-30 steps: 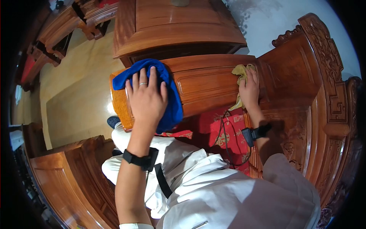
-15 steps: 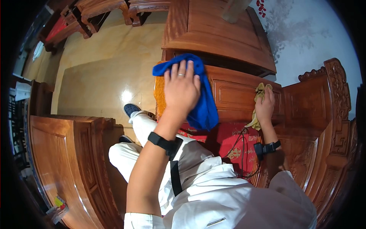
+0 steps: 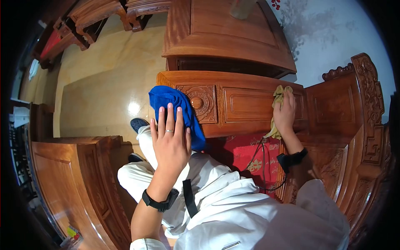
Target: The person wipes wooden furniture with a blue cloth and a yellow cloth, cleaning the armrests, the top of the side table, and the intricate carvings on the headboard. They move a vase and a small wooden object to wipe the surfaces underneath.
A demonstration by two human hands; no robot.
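At the left end of the wooden armrest [image 3: 246, 104], a blue cloth [image 3: 166, 96] covers the near corner, and the left hand [image 3: 171, 146] lies palm down on it, fingers extended and spread. Near the backrest [image 3: 331, 98], the right hand [image 3: 284, 114] rests over a yellowish cloth [image 3: 278, 96]; whether its fingers grip it, I cannot tell. Below lies a dark cable [image 3: 263, 162] on a red cushion [image 3: 237, 154].
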